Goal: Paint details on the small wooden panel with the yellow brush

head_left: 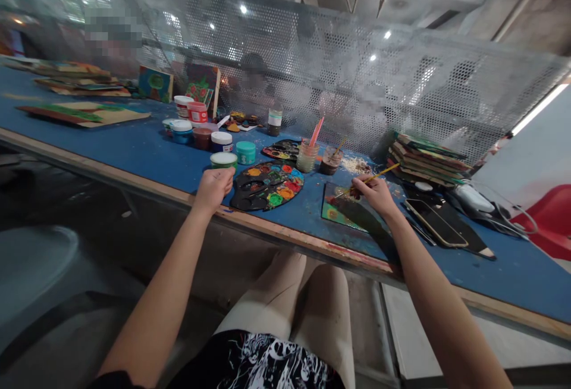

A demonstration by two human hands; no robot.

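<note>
My right hand [377, 194] is closed on a thin yellow-handled paintbrush [379, 175], its tip down on a small painted board [339, 213] lying on the blue table [134, 145]. My left hand [214, 187] is curled into a loose fist at the left edge of a black paint palette [267, 185] full of bright paint blobs, just in front of a green-lidded paint jar [223, 160]. Whether the left fingers hold anything is hidden.
Several paint jars [196, 124] stand behind the palette, plus a second palette [282, 150], a cup with brushes [307, 154] and a brown water cup [331, 162]. Stacked painted boards [423, 157] and a phone [435, 222] lie to the right. A mesh screen [357, 80] backs the table.
</note>
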